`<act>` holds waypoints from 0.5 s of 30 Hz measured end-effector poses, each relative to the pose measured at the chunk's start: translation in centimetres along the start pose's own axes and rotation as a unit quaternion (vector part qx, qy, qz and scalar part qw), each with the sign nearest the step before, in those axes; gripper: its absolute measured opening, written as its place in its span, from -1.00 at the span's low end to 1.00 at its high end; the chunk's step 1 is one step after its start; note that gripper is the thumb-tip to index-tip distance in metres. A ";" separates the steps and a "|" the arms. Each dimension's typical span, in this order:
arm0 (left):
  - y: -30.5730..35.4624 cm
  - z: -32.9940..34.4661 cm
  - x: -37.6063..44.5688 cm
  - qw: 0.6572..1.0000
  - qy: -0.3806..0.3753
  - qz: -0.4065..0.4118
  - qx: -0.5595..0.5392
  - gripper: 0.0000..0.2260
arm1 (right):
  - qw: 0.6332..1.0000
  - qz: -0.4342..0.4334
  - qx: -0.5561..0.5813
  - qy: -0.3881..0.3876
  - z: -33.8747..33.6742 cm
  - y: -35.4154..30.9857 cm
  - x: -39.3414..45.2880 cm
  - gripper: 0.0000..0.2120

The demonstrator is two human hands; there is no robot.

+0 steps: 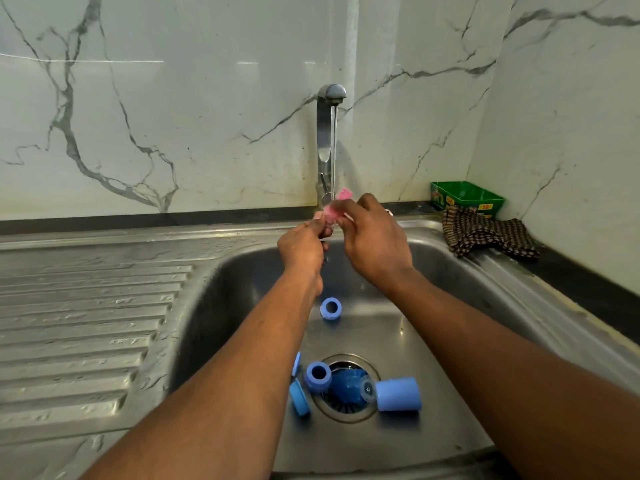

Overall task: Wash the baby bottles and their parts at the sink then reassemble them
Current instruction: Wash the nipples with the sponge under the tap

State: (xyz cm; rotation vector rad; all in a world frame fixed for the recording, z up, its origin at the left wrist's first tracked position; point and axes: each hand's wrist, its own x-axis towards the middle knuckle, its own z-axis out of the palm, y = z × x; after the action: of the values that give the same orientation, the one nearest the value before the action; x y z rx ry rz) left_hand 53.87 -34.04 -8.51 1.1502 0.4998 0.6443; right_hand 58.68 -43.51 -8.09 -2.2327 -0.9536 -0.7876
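Both hands hold a small pink bottle part (335, 206) under the running tap (330, 133). My left hand (303, 245) pinches its lower end and my right hand (372, 233) grips its right side. Down in the steel sink (460, 271) lie blue parts: a ring (330, 308) mid-basin, another ring (317, 375) by the drain, a flat disc (299, 398), a cap (398, 394) with a clear teat (367, 389) beside it, and a blue piece (346, 381) on the drain strainer. My left forearm hides part of one more blue piece.
A ribbed steel draining board (79, 323) lies to the left. At the back right stand a green box (467, 197) and a checked cloth (485, 233) on the dark counter. Marble-patterned walls close in behind and on the right.
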 end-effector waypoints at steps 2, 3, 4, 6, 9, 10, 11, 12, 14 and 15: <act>0.1 0.2 -0.1 1.000 0.004 -0.002 0.005 -0.85 | 0.998 0.053 0.001 0.023 -0.4 0.2 0.2 -0.72; 0.1 0.2 -0.3 1.000 0.011 -0.002 0.005 -0.85 | 0.997 0.071 0.013 0.037 -0.5 0.2 0.3 -0.73; 0.2 0.1 -0.3 1.000 0.020 -0.004 0.007 -0.84 | 0.996 0.070 0.030 0.052 -0.7 0.2 0.2 -0.74; 0.1 -0.1 -0.2 0.999 0.035 -0.007 0.016 -0.83 | 0.997 0.009 0.059 0.056 -0.7 0.2 -0.2 -0.77; 0.1 -0.2 -0.1 0.999 0.028 -0.013 0.015 -0.83 | 0.996 -0.071 0.055 -0.005 -0.2 -0.2 -0.8 -0.78; 0.0 -0.2 -0.1 1.000 0.020 -0.011 0.013 -0.80 | 0.996 -0.069 0.041 -0.025 0.0 -0.4 -0.7 -0.77; 0.0 -0.3 -0.1 1.000 0.011 -0.006 0.015 -0.79 | 0.998 -0.054 0.024 -0.036 0.0 -0.6 -0.6 -0.75; -0.1 -0.3 -0.1 1.000 0.004 0.000 0.020 -0.78 | 0.999 -0.025 0.010 -0.039 -0.1 -0.6 -0.4 -0.75; -0.1 -0.5 0.0 0.999 -0.001 0.011 0.033 -0.80 | 0.998 0.048 0.016 -0.025 -0.4 -0.4 -0.1 -0.75; -0.1 -0.5 0.1 0.999 -0.005 0.013 0.030 -0.81 | 0.995 0.090 0.032 -0.012 -0.6 -0.3 0.1 -0.76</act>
State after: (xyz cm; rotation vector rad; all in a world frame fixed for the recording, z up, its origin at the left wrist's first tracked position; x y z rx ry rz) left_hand 53.68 -33.67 -8.81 1.2182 0.4990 0.6488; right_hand 58.34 -43.69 -7.54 -2.2394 -0.7650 -0.6408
